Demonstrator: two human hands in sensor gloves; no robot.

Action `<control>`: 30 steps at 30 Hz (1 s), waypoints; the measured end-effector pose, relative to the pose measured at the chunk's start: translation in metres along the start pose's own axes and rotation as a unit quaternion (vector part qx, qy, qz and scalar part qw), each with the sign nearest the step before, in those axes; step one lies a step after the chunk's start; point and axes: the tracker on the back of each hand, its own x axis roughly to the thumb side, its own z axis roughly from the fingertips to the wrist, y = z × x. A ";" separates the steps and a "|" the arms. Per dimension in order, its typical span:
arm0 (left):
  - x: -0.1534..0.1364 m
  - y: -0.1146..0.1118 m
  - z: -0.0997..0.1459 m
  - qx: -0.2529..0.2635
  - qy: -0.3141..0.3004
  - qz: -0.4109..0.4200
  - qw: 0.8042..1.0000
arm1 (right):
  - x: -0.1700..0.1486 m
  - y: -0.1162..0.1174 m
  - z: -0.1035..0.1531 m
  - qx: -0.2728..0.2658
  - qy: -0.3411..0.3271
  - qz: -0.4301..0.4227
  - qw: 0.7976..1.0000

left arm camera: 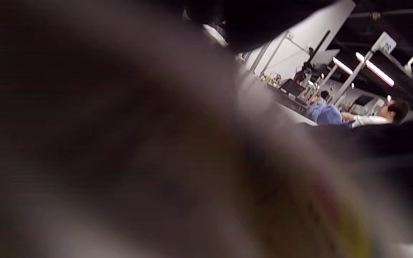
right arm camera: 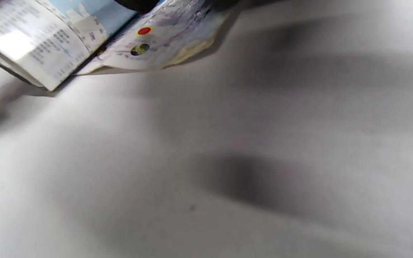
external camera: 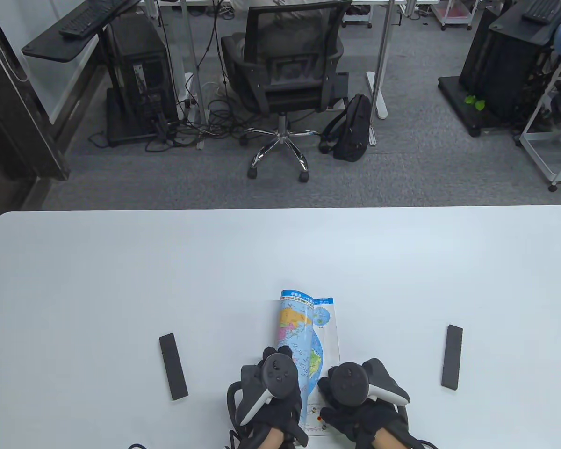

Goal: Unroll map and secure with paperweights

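A colourful map (external camera: 308, 336) lies partly unrolled near the table's front edge, its left part still curled into a roll. My left hand (external camera: 273, 397) rests on the near end of the roll. My right hand (external camera: 355, 397) presses the flat right edge of the map down. Two black bar paperweights lie on the table: one (external camera: 173, 359) to the left of my hands, one (external camera: 452, 357) to the right. The right wrist view shows the map's near corner (right arm camera: 149, 39) slightly lifted off the table. The left wrist view is blurred and mostly blocked.
The white table (external camera: 280, 252) stretches wide beyond the map. Past its far edge stand an office chair (external camera: 285, 79), a black backpack (external camera: 353, 126) and computer stands on the floor.
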 end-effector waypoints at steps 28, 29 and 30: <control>0.007 0.017 0.005 0.037 -0.111 -0.185 0.976 | -0.028 -0.016 0.010 -0.023 0.051 -0.066 0.996; 0.004 0.017 0.005 0.031 -0.098 -0.180 0.978 | -0.030 -0.017 0.011 -0.023 0.058 -0.064 0.996; 0.000 0.016 0.004 0.017 -0.084 -0.177 0.980 | -0.031 -0.018 0.012 -0.024 0.066 -0.061 0.996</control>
